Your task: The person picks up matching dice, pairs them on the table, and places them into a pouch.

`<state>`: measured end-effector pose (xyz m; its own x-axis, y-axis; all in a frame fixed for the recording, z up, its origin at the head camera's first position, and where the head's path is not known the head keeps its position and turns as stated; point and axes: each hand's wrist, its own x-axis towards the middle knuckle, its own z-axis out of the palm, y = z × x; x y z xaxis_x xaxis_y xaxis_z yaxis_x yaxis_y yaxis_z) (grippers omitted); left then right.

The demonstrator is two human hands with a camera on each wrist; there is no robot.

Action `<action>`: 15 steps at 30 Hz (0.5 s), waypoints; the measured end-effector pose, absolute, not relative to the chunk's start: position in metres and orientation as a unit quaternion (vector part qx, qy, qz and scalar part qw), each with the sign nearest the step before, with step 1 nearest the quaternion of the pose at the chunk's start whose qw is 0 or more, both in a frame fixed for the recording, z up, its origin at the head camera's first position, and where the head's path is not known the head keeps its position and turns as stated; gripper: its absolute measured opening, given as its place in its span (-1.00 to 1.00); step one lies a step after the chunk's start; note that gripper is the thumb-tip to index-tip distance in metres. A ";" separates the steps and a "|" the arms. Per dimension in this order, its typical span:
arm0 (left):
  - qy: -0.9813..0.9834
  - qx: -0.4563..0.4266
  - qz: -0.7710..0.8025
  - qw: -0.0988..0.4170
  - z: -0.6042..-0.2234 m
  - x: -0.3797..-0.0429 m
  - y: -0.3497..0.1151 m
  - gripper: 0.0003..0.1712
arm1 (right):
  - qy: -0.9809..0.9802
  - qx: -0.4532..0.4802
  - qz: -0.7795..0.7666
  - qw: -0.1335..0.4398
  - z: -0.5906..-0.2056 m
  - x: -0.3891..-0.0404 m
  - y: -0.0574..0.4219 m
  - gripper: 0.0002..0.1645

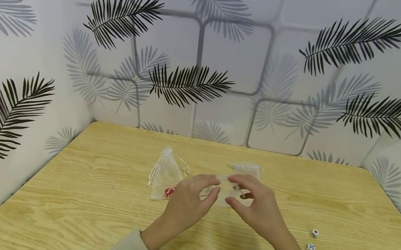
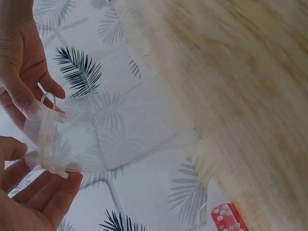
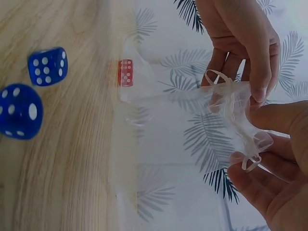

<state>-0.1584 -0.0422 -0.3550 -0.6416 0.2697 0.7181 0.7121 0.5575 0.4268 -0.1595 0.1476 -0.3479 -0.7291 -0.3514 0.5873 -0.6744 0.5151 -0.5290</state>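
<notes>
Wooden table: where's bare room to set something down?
Between the red-dice bag and the table's left edge; between the white dice and its right edge. Crowded mid-table, where left hand and right hand hold a sheer bag.

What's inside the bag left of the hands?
Red dice show through the bag; in the head view the left hand covers its lower right corner, so their number is unclear.
</notes>
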 end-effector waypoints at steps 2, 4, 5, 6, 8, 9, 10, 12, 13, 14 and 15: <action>-0.828 -0.295 -0.369 0.302 -0.353 -0.158 -0.043 -0.89 | -0.844 0.306 0.391 0.204 -0.348 -0.158 0.145 -0.48; -0.828 -0.294 -0.373 0.298 -0.351 -0.157 -0.044 -0.88 | -0.843 0.305 0.395 0.201 -0.349 -0.157 0.143 -0.49; -0.829 -0.293 -0.374 0.294 -0.351 -0.157 -0.044 -0.86 | -0.844 0.304 0.396 0.198 -0.349 -0.157 0.143 -0.49; -0.831 -0.292 -0.374 0.290 -0.350 -0.156 -0.045 -0.85 | -0.845 0.302 0.396 0.196 -0.349 -0.156 0.142 -0.50; -0.838 -0.290 -0.367 0.281 -0.348 -0.155 -0.045 -0.82 | -0.847 0.299 0.392 0.197 -0.349 -0.156 0.142 -0.52; -0.841 -0.290 -0.364 0.275 -0.348 -0.155 -0.046 -0.80 | -0.849 0.299 0.390 0.197 -0.349 -0.156 0.142 -0.53; -0.845 -0.289 -0.361 0.269 -0.348 -0.154 -0.046 -0.78 | -0.850 0.299 0.386 0.198 -0.349 -0.155 0.142 -0.54; -0.852 -0.288 -0.350 0.260 -0.347 -0.154 -0.046 -0.75 | -0.851 0.303 0.379 0.200 -0.348 -0.156 0.143 -0.55; -0.856 -0.288 -0.343 0.257 -0.347 -0.155 -0.046 -0.73 | -0.851 0.307 0.376 0.200 -0.348 -0.156 0.143 -0.56; -0.860 -0.288 -0.337 0.252 -0.347 -0.155 -0.047 -0.72 | -0.851 0.310 0.373 0.199 -0.348 -0.156 0.144 -0.56; -0.862 -0.290 -0.334 0.247 -0.347 -0.156 -0.047 -0.70 | -0.852 0.312 0.371 0.195 -0.347 -0.156 0.144 -0.56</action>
